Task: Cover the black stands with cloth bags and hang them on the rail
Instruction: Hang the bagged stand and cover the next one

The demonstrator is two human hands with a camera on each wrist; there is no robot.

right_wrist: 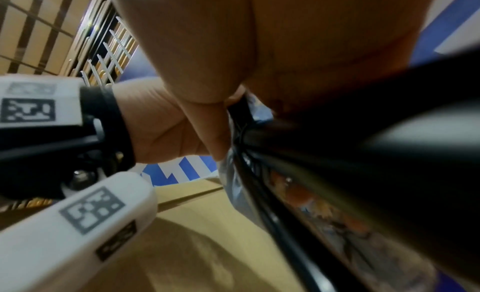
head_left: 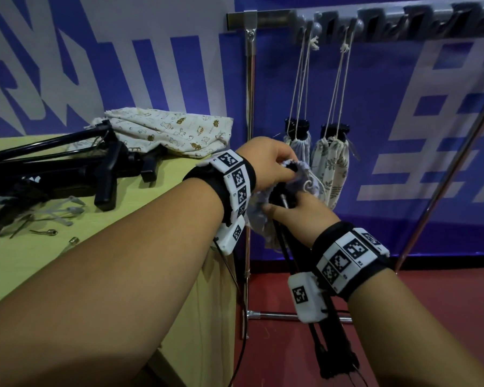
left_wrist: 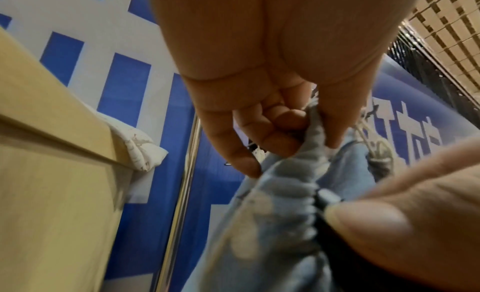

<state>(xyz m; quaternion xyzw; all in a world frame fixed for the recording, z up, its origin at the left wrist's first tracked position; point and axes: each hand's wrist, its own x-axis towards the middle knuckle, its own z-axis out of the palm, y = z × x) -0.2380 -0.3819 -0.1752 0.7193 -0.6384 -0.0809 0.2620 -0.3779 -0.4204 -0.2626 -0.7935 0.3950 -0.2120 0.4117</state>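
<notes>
My right hand (head_left: pixel 299 210) grips a folded black stand (head_left: pixel 322 325) that slants down toward the red floor. My left hand (head_left: pixel 274 166) pinches the gathered mouth of a pale blue cloth bag (head_left: pixel 299 177) over the stand's top end. In the left wrist view the fingers (left_wrist: pixel 259 140) bunch the bag's ruffled hem (left_wrist: pixel 293 179), with its white drawstring (left_wrist: pixel 374 144) beside them. The right wrist view shows the black stand (right_wrist: pixel 350 148) under my palm. Two bagged stands (head_left: pixel 298 143) (head_left: pixel 333 155) hang by cords from the rail (head_left: pixel 375 20).
A yellow table (head_left: pixel 67 261) at left carries several bare black stands (head_left: pixel 67 169), a pile of printed cloth bags (head_left: pixel 165 129) and small loose metal parts (head_left: pixel 51 232). The rack's chrome upright (head_left: pixel 250 107) stands beside the table edge. A blue banner covers the wall behind.
</notes>
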